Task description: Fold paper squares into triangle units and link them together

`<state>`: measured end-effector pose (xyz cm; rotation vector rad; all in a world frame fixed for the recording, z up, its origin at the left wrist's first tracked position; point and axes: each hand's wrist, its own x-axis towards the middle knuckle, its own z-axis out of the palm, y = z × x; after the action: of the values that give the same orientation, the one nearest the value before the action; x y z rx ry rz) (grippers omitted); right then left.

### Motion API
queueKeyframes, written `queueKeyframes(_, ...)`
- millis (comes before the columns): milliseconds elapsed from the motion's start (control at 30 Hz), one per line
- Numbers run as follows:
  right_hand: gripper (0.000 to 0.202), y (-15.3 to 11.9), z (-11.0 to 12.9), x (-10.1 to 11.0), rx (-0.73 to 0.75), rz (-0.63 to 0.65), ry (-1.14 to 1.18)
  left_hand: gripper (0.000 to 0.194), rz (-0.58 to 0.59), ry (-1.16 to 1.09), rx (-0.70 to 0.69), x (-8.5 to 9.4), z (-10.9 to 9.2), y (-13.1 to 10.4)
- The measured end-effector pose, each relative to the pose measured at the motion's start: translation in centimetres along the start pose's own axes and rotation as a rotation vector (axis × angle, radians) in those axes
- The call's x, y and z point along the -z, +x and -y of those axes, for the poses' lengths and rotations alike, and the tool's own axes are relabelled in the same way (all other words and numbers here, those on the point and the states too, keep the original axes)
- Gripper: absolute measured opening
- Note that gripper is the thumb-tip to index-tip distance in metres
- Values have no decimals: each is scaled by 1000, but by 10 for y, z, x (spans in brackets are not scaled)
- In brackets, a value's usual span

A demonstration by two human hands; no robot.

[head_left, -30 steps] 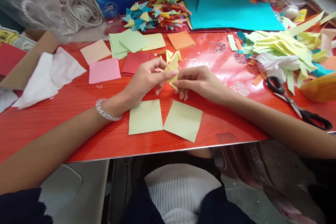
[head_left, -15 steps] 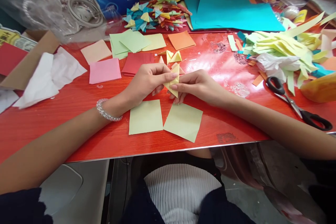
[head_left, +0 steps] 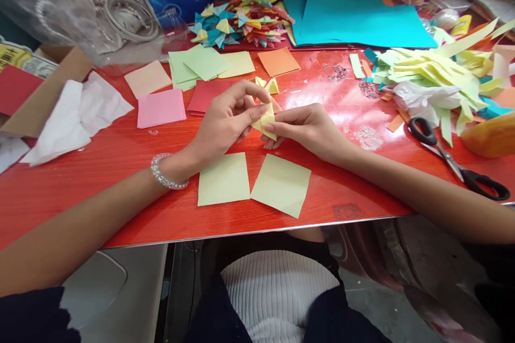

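Note:
Between both hands is a small folded piece of yellow paper [head_left: 265, 118], held above the red table [head_left: 140, 193]. My left hand [head_left: 233, 118] pinches its upper left part with thumb and index finger. On the right side, my right hand [head_left: 302, 128] grips the lower edge between thumb and fingers. Two pale yellow-green squares, a left one [head_left: 224, 179] and a right one [head_left: 280, 185], lie flat just below the hands. Small folded yellow pieces [head_left: 270, 84] rest behind the fingers, partly hidden.
Pink squares [head_left: 161, 108], red squares [head_left: 207, 95], green squares [head_left: 201, 64] and orange squares [head_left: 278, 61] lie behind. Black-handled scissors [head_left: 446, 156] and paper strips [head_left: 426, 72] are at right. A pile of folded pieces [head_left: 257, 19] and blue sheets [head_left: 362, 21] stand at the back.
My left index finger has lifted and arched over the yellow paper. The paper has changed angle and looks more compact, and my right hand has shifted slightly upward with it.

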<state>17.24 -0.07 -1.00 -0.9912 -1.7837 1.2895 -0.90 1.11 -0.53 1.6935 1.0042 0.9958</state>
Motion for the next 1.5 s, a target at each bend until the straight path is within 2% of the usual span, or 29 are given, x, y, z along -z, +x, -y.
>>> queueKeyframes(233,25,-1,0,-1,47,-82,112,23,37,70,-139,1,-5,-3)
queueKeyframes(400,27,-4,-1,-4,97,-108,71,21,-20,185,-165,3,-3,-3)
queueKeyframes(667,28,-4,-2,-3,278,-145,-45,24,-78,334,-447,4,11,0)
queueKeyframes(800,29,-3,-4,-3,271,-152,-10,27,-84,390,-511,6,12,2)
queueKeyframes(1033,30,-1,-4,3,308,-111,-144,22,-93,333,-521,5,9,0)
queueKeyframes(1133,25,2,-6,9,308,-163,-210,19,-150,288,-513,4,9,1)
queueKeyframes(1233,28,5,-7,11,276,-226,-176,16,-180,253,-415,4,9,1)
queueKeyframes(1300,32,6,-7,10,248,-192,-125,16,-159,210,-357,4,8,2)
queueKeyframes(1400,24,4,-5,7,172,-74,-100,14,-91,148,-297,3,7,2)
queueKeyframes(1500,24,3,-5,4,111,-17,-104,14,-24,126,-230,2,5,2)
